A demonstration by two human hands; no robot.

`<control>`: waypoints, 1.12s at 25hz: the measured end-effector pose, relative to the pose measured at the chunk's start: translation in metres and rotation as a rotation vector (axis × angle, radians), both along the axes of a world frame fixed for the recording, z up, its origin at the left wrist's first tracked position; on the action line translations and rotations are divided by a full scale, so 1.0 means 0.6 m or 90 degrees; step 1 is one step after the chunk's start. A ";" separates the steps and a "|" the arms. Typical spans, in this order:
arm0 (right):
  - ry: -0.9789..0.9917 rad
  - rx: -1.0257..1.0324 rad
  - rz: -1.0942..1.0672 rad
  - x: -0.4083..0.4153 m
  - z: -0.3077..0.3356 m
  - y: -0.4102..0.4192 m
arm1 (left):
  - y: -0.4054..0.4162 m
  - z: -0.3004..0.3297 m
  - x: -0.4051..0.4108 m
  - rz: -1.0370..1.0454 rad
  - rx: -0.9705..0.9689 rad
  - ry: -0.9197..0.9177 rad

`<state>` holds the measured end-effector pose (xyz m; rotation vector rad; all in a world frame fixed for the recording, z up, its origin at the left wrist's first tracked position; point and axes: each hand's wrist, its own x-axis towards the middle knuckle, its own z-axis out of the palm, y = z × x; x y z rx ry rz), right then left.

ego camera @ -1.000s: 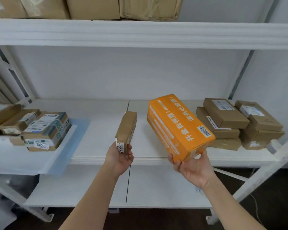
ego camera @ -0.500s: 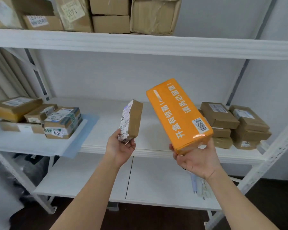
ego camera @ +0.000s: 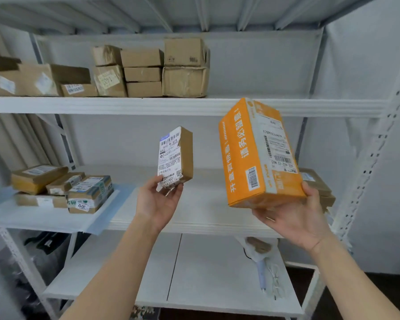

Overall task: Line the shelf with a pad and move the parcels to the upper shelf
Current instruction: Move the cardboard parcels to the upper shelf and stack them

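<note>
Hands (ego camera: 158,199) – glossy orange carton (ego camera: 259,155), small kraft box (ego camera: 177,155).

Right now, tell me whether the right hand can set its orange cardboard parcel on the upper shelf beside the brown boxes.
Probably yes: the right hand holds the orange cardboard parcel just below the upper shelf, whose right stretch beside the brown boxes looks bare.

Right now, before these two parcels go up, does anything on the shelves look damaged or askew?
Yes. On the upper shelf, the large bottom carton on the right of the stack is crumpled and dented. On the middle shelf, the pad at the left overhangs the front edge.
</note>
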<state>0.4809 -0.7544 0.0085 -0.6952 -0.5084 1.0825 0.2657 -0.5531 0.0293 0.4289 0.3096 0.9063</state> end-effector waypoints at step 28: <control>-0.318 -0.273 -0.291 0.049 0.424 0.298 | 0.176 0.352 0.098 0.036 0.301 -0.034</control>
